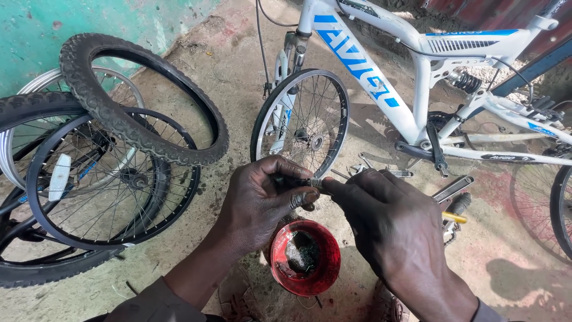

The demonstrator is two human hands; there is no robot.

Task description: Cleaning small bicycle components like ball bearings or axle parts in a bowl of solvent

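My left hand [262, 200] and my right hand [393, 229] meet in the middle of the view, both pinching a small metal part [315, 183] between thumb and fingertips. Most of the part is hidden by my fingers. Directly below the hands sits a round red tin [305, 257] with dark grease in it, on the concrete floor. Behind the hands stands a bare black front wheel rim [300, 122] with spokes, mounted in the fork of a white and blue bicycle frame [411, 77].
Loose wheels and a knobbly black tyre [137, 101] lie stacked at the left against a green wall. Wrenches [381, 172] and an adjustable spanner [454, 189] lie on the floor to the right. A rear wheel [554, 203] shows at the right edge.
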